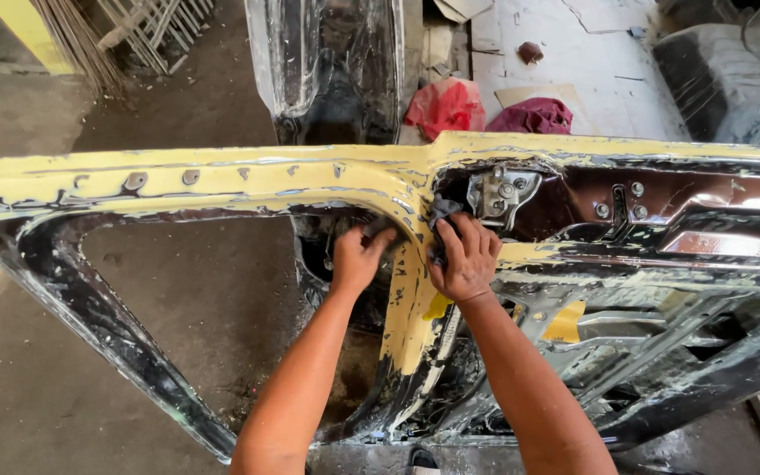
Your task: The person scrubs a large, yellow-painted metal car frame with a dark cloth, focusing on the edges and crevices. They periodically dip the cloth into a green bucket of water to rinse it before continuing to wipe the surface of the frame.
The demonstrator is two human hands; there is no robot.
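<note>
A black car door (134, 189) lies across the view, its upper frame and centre pillar coated in yellow filler. My left hand (358, 258) grips the left edge of the yellow pillar (408, 299) from inside the window opening. My right hand (466, 257) presses a small dark sanding pad (444, 211) against the right side of the pillar, just below the metal latch (503, 192). Both forearms reach up from the bottom of the view.
Another glossy black body panel (332, 66) stands behind the door. A red cloth (443, 105) and a maroon cloth (534, 116) lie on the floor with cardboard sheets (565, 44). A wrapped part (732, 84) sits at the top right. Concrete floor (37, 352) lies at the left.
</note>
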